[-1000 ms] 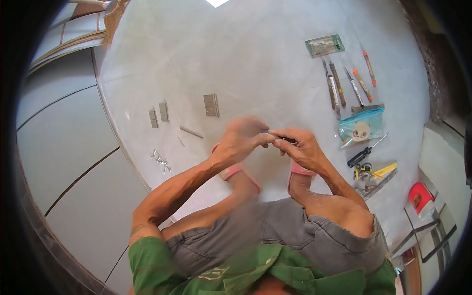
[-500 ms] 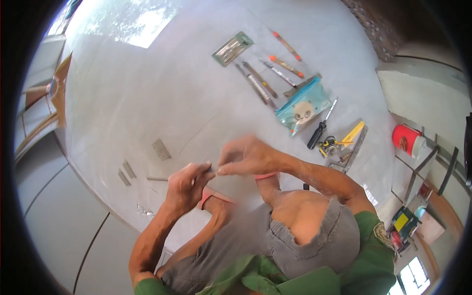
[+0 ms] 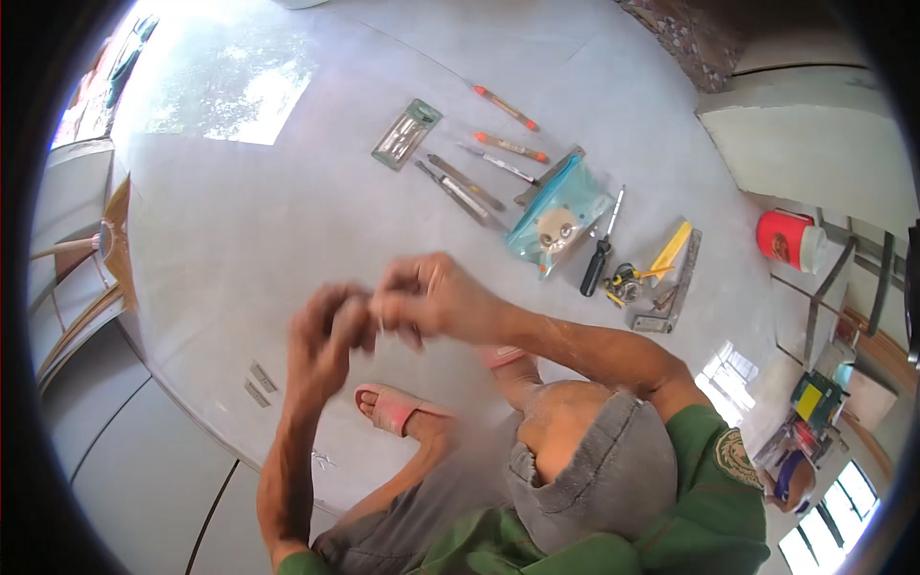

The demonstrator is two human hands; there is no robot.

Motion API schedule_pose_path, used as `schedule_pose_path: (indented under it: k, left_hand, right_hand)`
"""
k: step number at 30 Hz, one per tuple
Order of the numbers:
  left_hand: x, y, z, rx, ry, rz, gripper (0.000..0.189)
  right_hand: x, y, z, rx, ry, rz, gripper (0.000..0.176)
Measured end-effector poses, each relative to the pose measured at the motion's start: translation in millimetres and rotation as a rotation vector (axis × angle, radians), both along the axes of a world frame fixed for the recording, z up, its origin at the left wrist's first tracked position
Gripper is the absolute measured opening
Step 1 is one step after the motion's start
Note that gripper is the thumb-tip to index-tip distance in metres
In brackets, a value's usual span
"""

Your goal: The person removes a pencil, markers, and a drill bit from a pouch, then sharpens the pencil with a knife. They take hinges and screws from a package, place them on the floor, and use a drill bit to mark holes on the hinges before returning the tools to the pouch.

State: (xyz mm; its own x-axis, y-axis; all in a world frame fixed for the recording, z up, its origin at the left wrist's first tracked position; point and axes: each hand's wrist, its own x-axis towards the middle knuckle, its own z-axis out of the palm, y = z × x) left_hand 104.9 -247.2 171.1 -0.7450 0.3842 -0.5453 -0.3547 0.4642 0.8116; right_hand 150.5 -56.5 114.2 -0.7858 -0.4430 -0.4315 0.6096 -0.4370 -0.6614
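Both hands are raised over the pale floor, close together and blurred by motion. My left hand (image 3: 326, 326) has its fingers curled at the fingertips of my right hand (image 3: 422, 299), whose fingers are also bent inward. Whatever lies between them is too small and smeared to name. Beyond my right hand are a blue panda pouch (image 3: 565, 225), a black-handled screwdriver (image 3: 596, 264), a tape measure (image 3: 625, 285), a yellow tool (image 3: 673, 251) and a metal square (image 3: 676, 297). Farther off lie orange-ended markers (image 3: 508, 107), slim pen-like tools (image 3: 465, 184) and a flat packet (image 3: 406, 134).
Two small grey strips (image 3: 259, 385) lie on the floor at left. My pink-sandalled foot (image 3: 393, 407) is below the hands. At right are a red and white container (image 3: 788, 241) and a green box (image 3: 815, 401). White cabinets (image 3: 115, 412) line the left side.
Both hands have moved up and left, still together. The view has shifted, so the floor items appear farther left. The larger grey piece near the strips is no longer visible.
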Motion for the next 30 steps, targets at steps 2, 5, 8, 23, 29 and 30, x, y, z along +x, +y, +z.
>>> schedule_pose_path:
  k: [2,5,8,23,29,30]
  left_hand:
    - [-24,8,-45,0.025,-0.096,0.062,0.023]
    - [-36,11,-120,0.052,-0.106,0.068,0.028]
    - [-49,28,-159,-0.066,0.047,-0.145,0.03]
    - [-74,105,-166,-0.26,0.865,-0.568,0.03]
    - [-68,125,-173,-0.208,1.062,-0.749,0.051]
    - [-69,132,-182,-0.221,1.036,-0.74,0.049]
  right_hand:
    - [-2,-7,-32,0.477,0.26,-0.237,0.02]
    - [9,20,-79,1.09,0.593,-0.44,0.015]
    - [21,101,-115,1.609,0.665,-0.251,0.024]
    - [17,143,-81,1.68,0.072,0.338,0.034]
    - [54,140,-65,1.552,0.011,-0.102,0.012]
    - [64,137,-60,1.561,-0.034,-0.11,0.012]
